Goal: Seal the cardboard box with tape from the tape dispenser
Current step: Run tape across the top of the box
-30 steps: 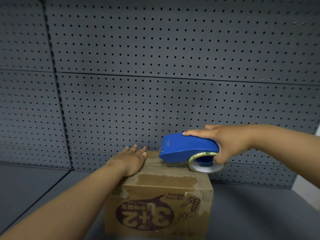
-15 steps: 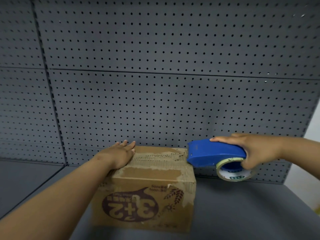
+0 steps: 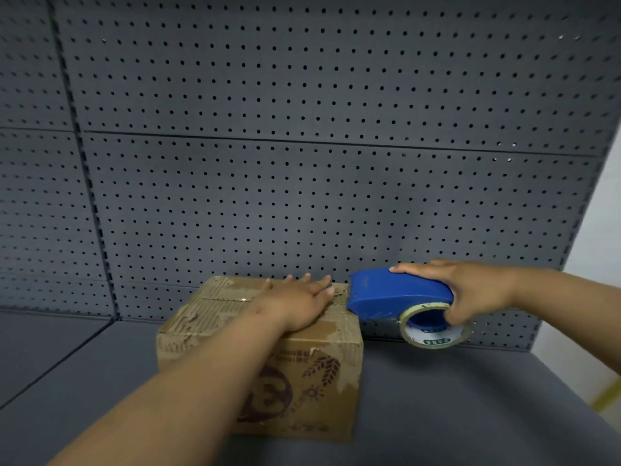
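Observation:
A worn brown cardboard box with torn top flaps and a dark printed logo stands on the grey shelf. My left hand lies flat on its top near the right edge, fingers spread. My right hand grips a blue tape dispenser holding a clear tape roll. The dispenser's nose sits at the box's upper right corner, just beyond my left fingertips. I cannot make out any tape strip on the box.
A grey pegboard wall rises directly behind the box. The grey shelf surface stretches to the right and front. The shelf's right end borders a pale wall.
The dispenser went off the box's right edge and now sits at that edge. My left hand slid from the box's left side to its right side.

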Available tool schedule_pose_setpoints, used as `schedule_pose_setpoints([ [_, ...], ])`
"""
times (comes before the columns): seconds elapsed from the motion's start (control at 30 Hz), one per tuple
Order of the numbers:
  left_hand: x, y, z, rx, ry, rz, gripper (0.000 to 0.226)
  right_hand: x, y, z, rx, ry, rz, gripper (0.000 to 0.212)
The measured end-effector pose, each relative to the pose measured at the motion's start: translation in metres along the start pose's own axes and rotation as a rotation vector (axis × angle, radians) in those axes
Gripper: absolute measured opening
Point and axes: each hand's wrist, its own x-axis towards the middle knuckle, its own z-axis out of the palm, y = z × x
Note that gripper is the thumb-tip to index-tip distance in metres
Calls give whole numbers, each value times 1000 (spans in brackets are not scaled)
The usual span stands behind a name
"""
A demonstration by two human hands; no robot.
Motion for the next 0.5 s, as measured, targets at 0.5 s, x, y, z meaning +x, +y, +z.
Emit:
schedule_pose_setpoints([
  [0.5, 5, -2, 5, 36, -94, -44, 56, -41, 27, 8, 65, 44, -3, 94],
])
